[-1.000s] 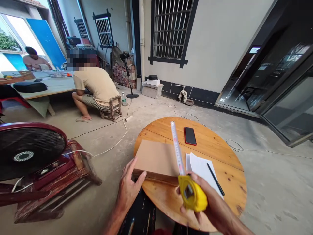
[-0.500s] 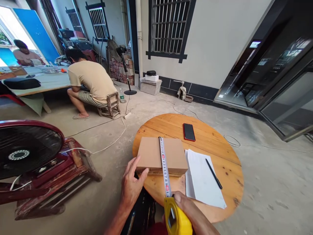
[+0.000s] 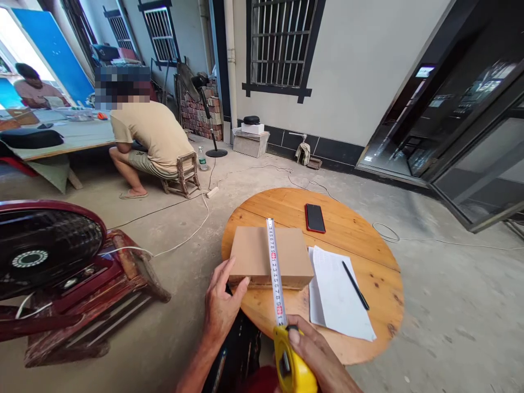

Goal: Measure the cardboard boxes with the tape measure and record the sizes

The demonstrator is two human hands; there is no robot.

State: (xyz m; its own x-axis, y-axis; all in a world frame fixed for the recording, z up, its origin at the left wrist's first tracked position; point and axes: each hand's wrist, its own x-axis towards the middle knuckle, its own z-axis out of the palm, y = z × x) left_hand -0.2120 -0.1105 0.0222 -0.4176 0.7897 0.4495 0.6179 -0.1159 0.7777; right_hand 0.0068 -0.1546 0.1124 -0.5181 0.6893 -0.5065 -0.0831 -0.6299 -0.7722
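A flat brown cardboard box (image 3: 254,256) lies on the round wooden table (image 3: 360,256), toward its near left side. My left hand (image 3: 221,305) rests against the box's near left corner, thumb and fingers apart, holding nothing. My right hand (image 3: 311,355) grips a yellow tape measure (image 3: 290,368) at the table's near edge. Its white tape blade (image 3: 273,270) runs from the case away from me, straight across the top of the box, its tip just past the far edge.
White paper sheets (image 3: 338,292) with a black pen (image 3: 355,285) lie right of the box; a red-cased phone (image 3: 315,218) lies farther back. A large red fan (image 3: 49,256) stands at the left. A person sits on a low stool (image 3: 182,174). Cables cross the concrete floor.
One second ago the tape stood up in the air above the table. It now lies flat across the box, with the yellow case drawn back toward me. The left hand stayed at the box.
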